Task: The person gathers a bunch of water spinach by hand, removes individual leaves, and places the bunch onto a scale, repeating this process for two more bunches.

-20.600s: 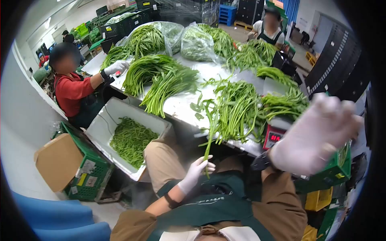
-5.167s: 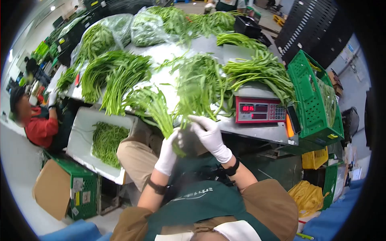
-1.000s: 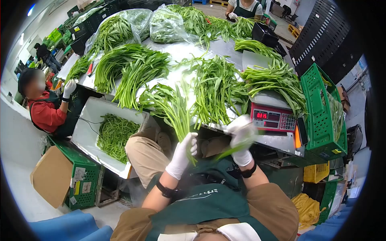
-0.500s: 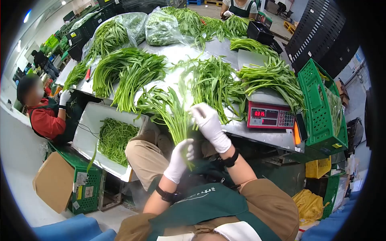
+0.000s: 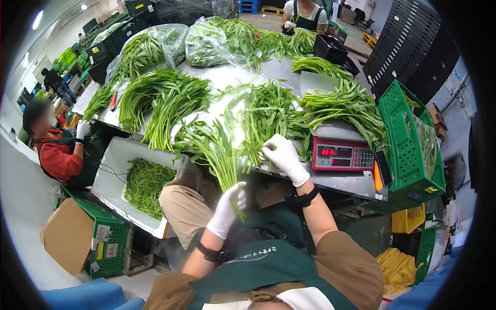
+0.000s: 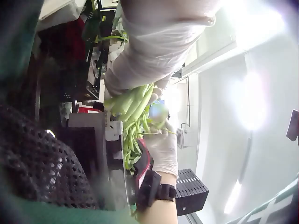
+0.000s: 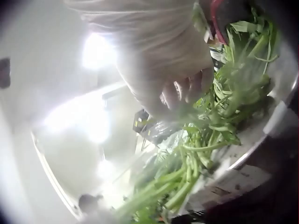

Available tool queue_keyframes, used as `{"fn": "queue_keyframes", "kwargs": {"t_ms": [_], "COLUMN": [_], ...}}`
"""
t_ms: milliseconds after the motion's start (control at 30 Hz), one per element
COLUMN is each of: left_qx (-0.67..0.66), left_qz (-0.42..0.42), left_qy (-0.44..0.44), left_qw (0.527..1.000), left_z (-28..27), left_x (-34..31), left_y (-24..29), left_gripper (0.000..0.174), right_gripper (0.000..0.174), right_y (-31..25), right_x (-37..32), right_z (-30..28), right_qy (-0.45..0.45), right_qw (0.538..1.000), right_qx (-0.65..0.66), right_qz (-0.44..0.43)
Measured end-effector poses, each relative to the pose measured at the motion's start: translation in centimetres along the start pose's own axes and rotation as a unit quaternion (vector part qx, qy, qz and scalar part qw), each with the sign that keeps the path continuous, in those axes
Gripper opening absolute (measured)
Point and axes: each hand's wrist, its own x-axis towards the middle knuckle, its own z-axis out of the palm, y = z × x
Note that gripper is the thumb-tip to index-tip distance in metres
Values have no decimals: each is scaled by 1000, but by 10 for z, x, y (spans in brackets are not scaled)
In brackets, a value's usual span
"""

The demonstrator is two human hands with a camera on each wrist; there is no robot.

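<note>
Stems of a leafy green bunch (image 5: 225, 160) are gripped in my gloved left hand (image 5: 227, 209), above the lap, leaves fanned toward the table. The left wrist view shows that hand (image 6: 154, 51) curled round thick stems (image 6: 135, 103). At the table's front edge, my gloved right hand (image 5: 285, 159) pinches at greens beside a loose pile (image 5: 271, 111); blur hides exactly how many stems. Curled fingers (image 7: 180, 91) hang over the leaves (image 7: 224, 102) in the right wrist view. A red scale (image 5: 341, 154) bearing another bunch (image 5: 346, 106) reads 0.315.
A white foam box (image 5: 113, 157) of cut greens stands front left, a green crate (image 5: 405, 139) right. More bunches (image 5: 165, 101) and bagged greens (image 5: 206, 44) lie across the table (image 5: 227, 75). A person in red (image 5: 59, 160) sits left; another (image 5: 305, 18) is at the back.
My right hand, blurred with a loose green piece a second ago, has moved to the table edge by the pile, then slightly right and down. My left hand still grips its bunch.
</note>
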Motion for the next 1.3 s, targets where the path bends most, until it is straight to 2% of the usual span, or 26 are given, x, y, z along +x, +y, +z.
{"fn": "queue_keyframes", "kwargs": {"t_ms": [33,67,100,167,233,300,400,500,567,600,667,700,767,867,900,1067,1100,1167,1233,1267,1300], "left_qx": [-4,-5,25,85,161,203,212,170,123,99,83,88,76,145,164,179,182,172,151,130,110], "left_qz": [1,10,31,70,104,132,152,132,116,114,125,135,148,140,156,152,157,169,153,142,131], "left_qy": [3,6,10,15,11,13,33,5,-8,2,31,55,92,144,146,173,197,203,165,138,110], "left_qw": [1000,1000,999,994,981,970,965,977,985,988,988,985,982,969,963,956,951,949,963,972,979], "left_z": [-2,-2,1,9,26,41,50,45,30,28,26,24,30,14,15,17,16,7,5,5,7], "left_x": [-3,-6,-10,-17,-21,-18,-8,9,20,22,26,25,24,28,27,23,22,21,15,12,10], "left_y": [1,4,8,17,32,46,55,54,43,39,38,35,32,23,20,18,20,25,28,30,31], "left_gripper": [24,24,25,27,28,28,28,29,29,29,30,30,30,30,23,31,31,32,29,29,28], "right_gripper": [15,15,17,17,19,19,19,17,16,17,16,16,18,17,17,18,14,9,7,10,13], "right_y": [1,1,3,1,-22,-32,-41,-51,-49,-50,-56,-62,-69,-70,-67,-57,-64,-36,-39,-38,-41], "right_x": [6,13,20,26,30,37,43,41,36,29,-1,-16,-48,-68,-70,-70,-63,-58,-51,-51,-51], "right_z": [-6,-11,-22,-31,-45,-57,-73,-69,-55,-47,-12,1,26,45,42,29,9,4,-13,-13,-9], "right_qy": [-1,8,7,92,114,138,158,185,162,96,53,47,-35,11,14,-31,10,110,127,131,70], "right_qw": [993,968,940,926,898,949,958,942,960,978,977,989,988,993,992,967,958,990,968,977,987], "right_qx": [106,226,310,346,420,279,241,265,226,185,207,93,146,80,36,-68,-104,29,155,133,138], "right_qz": [46,112,141,117,62,53,-8,-85,-30,-5,-1,-106,-18,-87,-119,-242,-268,-86,154,104,52]}}
